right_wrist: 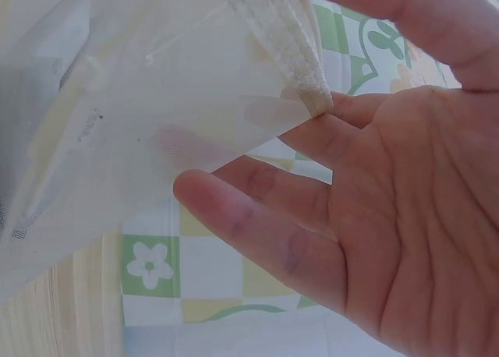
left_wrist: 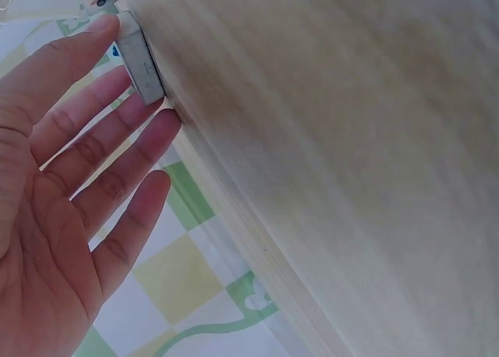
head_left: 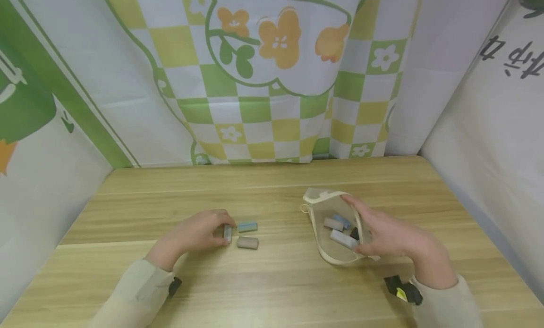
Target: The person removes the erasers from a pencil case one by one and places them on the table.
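My left hand is low over the table, pinching a small pale grey block between thumb and fingertips. In the left wrist view this block has a flat face and rounded edges. Just right of it lie a blue-green block and a grey-brown one. At the right, my right hand grips the far-right edge of a translucent mesh zip pouch with cream trim, its mouth spread wide. Inside the pouch are a white block, a brownish block, a blue piece and a black piece.
The wooden table runs back to a checked, flowered cloth. White cloth walls stand along both sides. A ring pull hangs at the pouch's left corner.
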`<act>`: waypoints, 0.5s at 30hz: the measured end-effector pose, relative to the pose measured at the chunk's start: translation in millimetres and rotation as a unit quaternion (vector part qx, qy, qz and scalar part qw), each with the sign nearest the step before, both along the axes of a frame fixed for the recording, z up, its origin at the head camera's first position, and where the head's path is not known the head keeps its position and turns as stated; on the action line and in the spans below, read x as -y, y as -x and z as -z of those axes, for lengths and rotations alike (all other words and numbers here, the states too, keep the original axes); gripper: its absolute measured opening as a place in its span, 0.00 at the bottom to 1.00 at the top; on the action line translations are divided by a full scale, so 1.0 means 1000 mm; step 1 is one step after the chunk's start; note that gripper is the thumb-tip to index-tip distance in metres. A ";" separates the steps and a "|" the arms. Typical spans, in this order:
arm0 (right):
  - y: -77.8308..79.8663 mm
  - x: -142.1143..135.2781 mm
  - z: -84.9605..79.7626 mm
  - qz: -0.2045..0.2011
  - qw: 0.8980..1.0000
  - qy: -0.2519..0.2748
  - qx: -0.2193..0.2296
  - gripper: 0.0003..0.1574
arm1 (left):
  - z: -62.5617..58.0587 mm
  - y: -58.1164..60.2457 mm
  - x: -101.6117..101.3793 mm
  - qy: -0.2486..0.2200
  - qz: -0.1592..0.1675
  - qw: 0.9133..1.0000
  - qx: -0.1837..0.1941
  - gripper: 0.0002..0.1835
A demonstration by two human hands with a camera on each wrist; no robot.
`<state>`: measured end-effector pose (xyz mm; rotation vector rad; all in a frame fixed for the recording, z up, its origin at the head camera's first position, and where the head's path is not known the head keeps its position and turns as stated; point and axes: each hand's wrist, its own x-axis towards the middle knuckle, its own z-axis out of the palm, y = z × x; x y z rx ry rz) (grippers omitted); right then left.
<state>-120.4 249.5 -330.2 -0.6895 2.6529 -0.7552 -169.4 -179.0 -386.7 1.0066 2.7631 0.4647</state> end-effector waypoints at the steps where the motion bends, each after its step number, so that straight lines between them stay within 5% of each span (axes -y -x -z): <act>1: 0.000 0.000 0.000 0.001 1.000 -0.001 0.000 0.69 | 0.000 0.000 0.000 0.000 -0.001 1.000 0.002 0.19; 15: -0.001 0.001 -0.002 0.002 1.000 -0.004 0.009 0.69 | -0.004 0.000 -0.004 -0.007 -0.022 1.000 0.007 0.19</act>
